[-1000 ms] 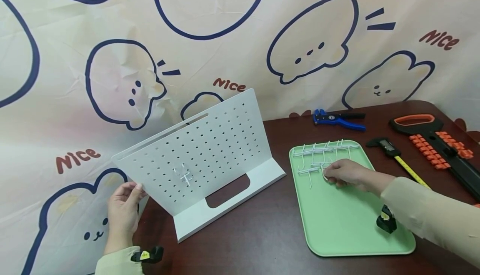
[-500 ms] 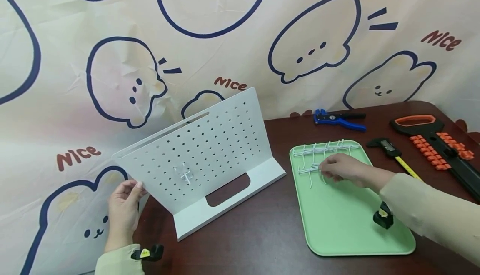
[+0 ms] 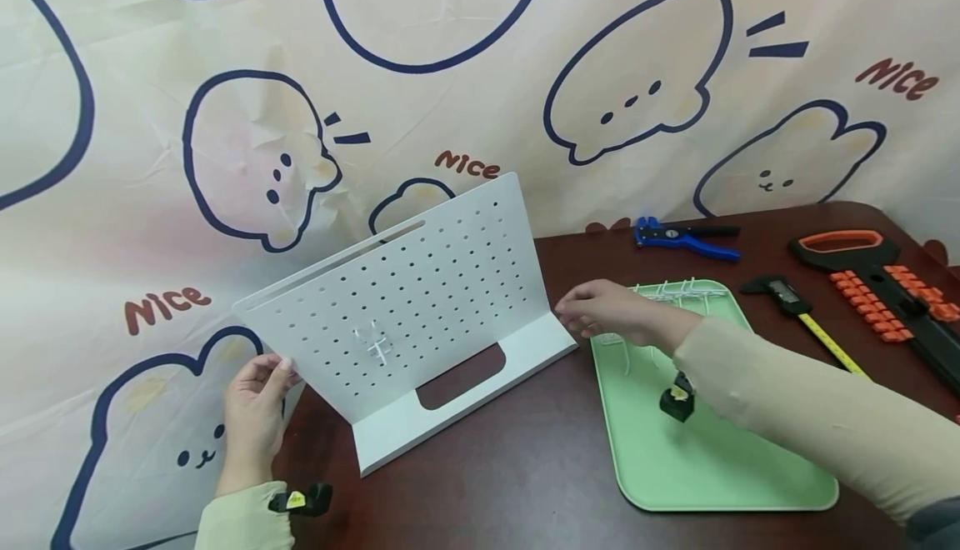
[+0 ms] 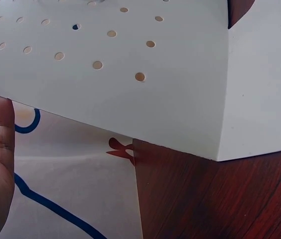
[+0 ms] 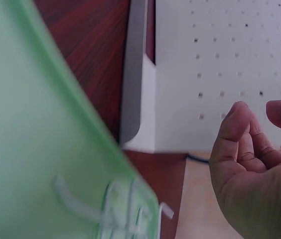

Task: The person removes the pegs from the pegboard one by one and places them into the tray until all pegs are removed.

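A white metal pegboard stand [image 3: 457, 250] leans back on the table, with a small white hook [image 3: 378, 348] fixed in its lower left holes. My left hand [image 3: 255, 408] pinches the board's left edge, thumb in front and fingers behind it. Beside the board's right end, my right hand [image 3: 611, 312] hovers over the left edge of a green tray [image 3: 705, 467]. In the right wrist view its fingers bend loosely, a gap shows between finger and thumb, and nothing appears in the grasp. White wire hooks [image 3: 686, 292] lie at the tray's far end, partly hidden by the right hand.
Behind the tray lies a blue-handled plier-like tool [image 3: 686, 239]. To its right are a digital caliper [image 3: 787, 298] with a yellow scale and a black tool with orange parts [image 3: 873, 283]. A printed cloth [image 3: 465, 50] hangs behind the brown table [image 3: 510, 450].
My right hand has left the hooks on the tray and moved left toward the pegboard's right end. The left hand keeps its hold on the board.
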The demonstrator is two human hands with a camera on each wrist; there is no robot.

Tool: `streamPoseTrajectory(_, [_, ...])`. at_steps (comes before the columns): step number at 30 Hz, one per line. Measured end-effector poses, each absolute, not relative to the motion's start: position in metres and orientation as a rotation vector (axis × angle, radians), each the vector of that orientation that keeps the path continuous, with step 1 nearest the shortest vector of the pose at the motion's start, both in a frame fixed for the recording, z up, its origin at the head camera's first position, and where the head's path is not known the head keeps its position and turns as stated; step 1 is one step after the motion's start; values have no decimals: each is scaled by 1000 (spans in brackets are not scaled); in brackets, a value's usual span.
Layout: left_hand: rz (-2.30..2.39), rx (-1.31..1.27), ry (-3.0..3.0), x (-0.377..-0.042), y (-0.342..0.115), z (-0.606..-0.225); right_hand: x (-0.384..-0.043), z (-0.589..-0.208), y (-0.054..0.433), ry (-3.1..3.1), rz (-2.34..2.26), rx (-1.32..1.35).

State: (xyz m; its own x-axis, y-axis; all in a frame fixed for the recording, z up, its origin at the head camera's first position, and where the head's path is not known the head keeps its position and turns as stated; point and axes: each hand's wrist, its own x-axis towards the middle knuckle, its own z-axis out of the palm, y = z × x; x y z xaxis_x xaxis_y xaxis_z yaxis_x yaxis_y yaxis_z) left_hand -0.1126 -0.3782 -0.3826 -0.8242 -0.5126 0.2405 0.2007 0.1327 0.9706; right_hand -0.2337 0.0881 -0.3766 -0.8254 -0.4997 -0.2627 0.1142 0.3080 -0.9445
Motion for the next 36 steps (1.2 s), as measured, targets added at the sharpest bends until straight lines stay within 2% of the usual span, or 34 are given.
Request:
streamPoseTrajectory(24, [-1752,282,-1870,-110,-376,-381,-226,-352,-64,1731,-1678,-366])
streamPoseTrajectory(36, [-1740,296,-1882,-111,-374,-380,-209,-350,-108,1603,-1709,-354])
